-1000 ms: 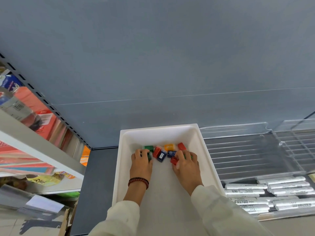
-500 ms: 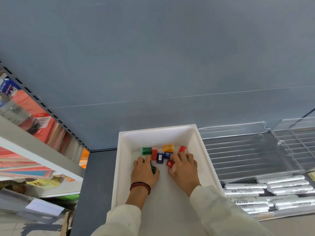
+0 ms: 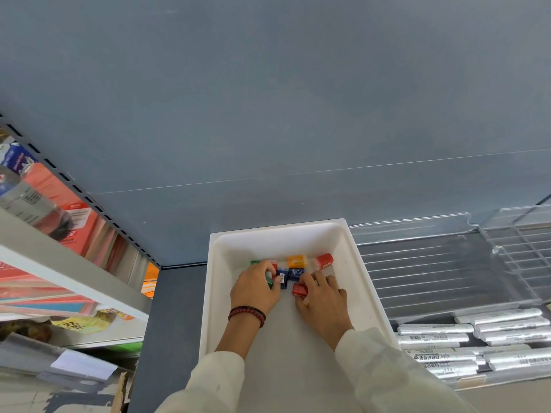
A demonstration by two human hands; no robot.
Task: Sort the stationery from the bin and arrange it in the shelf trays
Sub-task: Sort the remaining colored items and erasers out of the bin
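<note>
At the far end of the white bin point(image 3: 368, 293), the left hand point(image 3: 256, 286) has closed curled fingers over a green pack point(image 3: 269, 283). The right hand point(image 3: 323, 296) still pinches a red pack point(image 3: 299, 290). Gathering seems under way, with the clear shelf tray point(image 3: 432, 278) alongside unfilled.

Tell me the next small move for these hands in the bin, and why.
Probably reach the right hand for the stray red block at the back of the bin. The left hand grips a green block, the right pinches a nearer red block, blue blocks sit between, but that one and the orange block lie apart from the cluster.
</note>
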